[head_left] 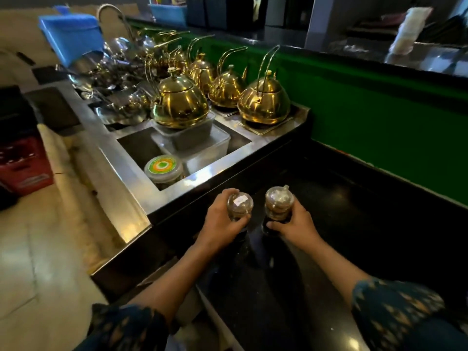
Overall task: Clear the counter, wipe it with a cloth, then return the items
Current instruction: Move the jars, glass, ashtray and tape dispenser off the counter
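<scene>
We stand at the black counter (pixel 354 211) with our left hand (pixel 222 221) curled round one clear jar (pixel 239 205) and our right hand (pixel 295 222) curled round a second clear jar (pixel 278 202), both upright and side by side near the counter's left edge, just beside the steel sink unit (pixel 126 178). Whether the jars rest on the counter or are lifted off it, we cannot tell. In the sink basin sit clear plastic tubs (pixel 202 145) and a lidded pot with a green and orange top (pixel 163 167), with brass kettles (pixel 263 100) ranged along the far edge against the green wall (pixel 379 117).
</scene>
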